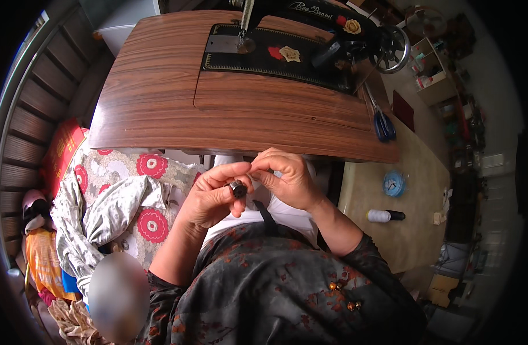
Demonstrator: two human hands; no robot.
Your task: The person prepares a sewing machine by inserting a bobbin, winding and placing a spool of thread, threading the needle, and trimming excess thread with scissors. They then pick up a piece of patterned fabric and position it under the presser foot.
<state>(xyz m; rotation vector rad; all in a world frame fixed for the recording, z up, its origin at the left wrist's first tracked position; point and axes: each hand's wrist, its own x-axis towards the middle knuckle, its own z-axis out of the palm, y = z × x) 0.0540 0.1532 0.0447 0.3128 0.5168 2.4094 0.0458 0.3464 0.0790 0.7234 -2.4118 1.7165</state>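
Observation:
My left hand holds a small, round, dark metal bobbin case between thumb and fingers, above my lap. Close against its fingertips is my right hand, thumb and forefinger pinched together. Whatever lies in that pinch is too fine to make out. Both hands are just off the near edge of a wood-grain sewing table. On the table stands a black sewing machine with flower decals, a needle area at its left and a handwheel at its right.
Blue-handled scissors lie at the table's right end. Right of me, a pale surface bears a blue round container and a white thread cone. A grey-white cloth lies on floral fabric to my left.

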